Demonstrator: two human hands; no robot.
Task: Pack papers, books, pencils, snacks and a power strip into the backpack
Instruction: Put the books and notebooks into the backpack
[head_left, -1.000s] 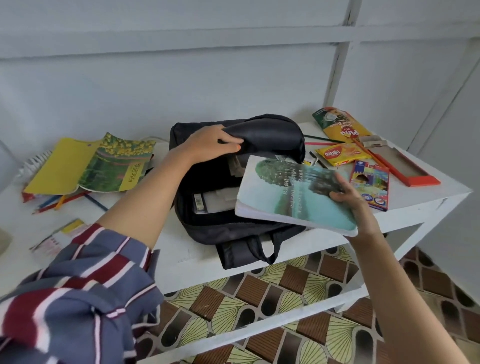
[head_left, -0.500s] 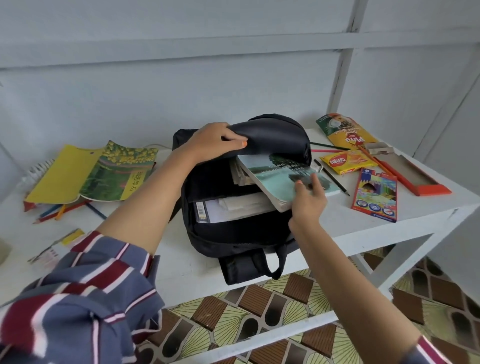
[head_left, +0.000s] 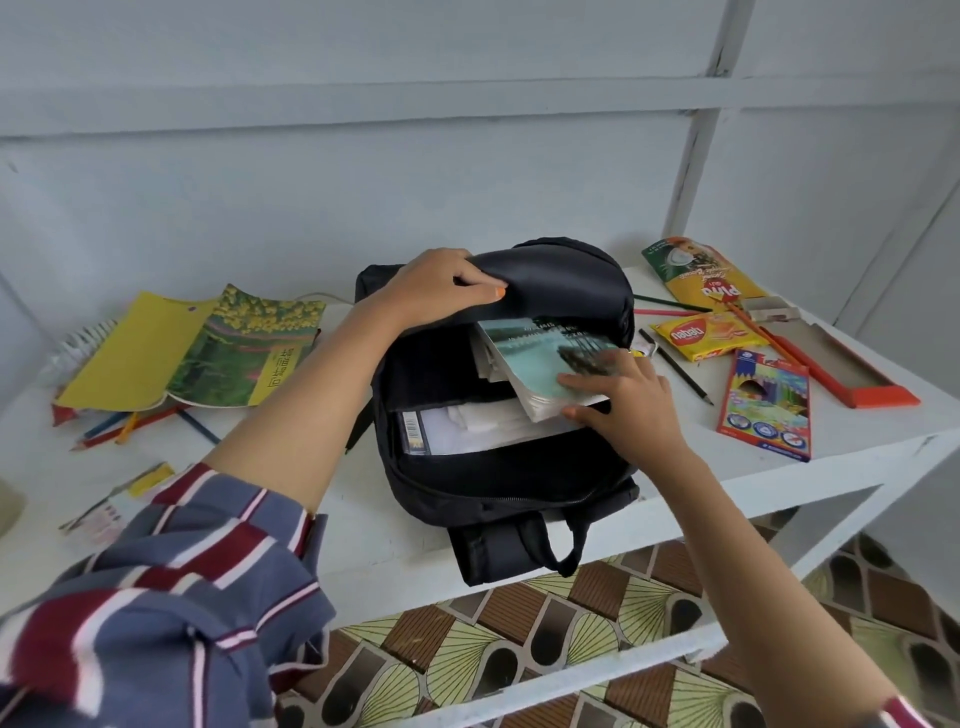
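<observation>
The backpack (head_left: 498, 488) mouth gapes beneath its raised flap, yet a teal book (head_left: 540, 364) and white papers (head_left: 483, 426) crowd the opening; bare desk (head_left: 374, 535) lies between backpack and pencil box (head_left: 766, 410).

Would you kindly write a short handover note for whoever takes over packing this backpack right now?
Left hand grips the top flap of the backpack, holding it open. Right hand holds the teal book, half inside the opening.
Done: white papers are in the backpack.
To do: push the teal book in; then pack the yellow-green book and loose pencils lying to the left, and the snack packets and pencil box to the right. No power strip is in view.
</observation>
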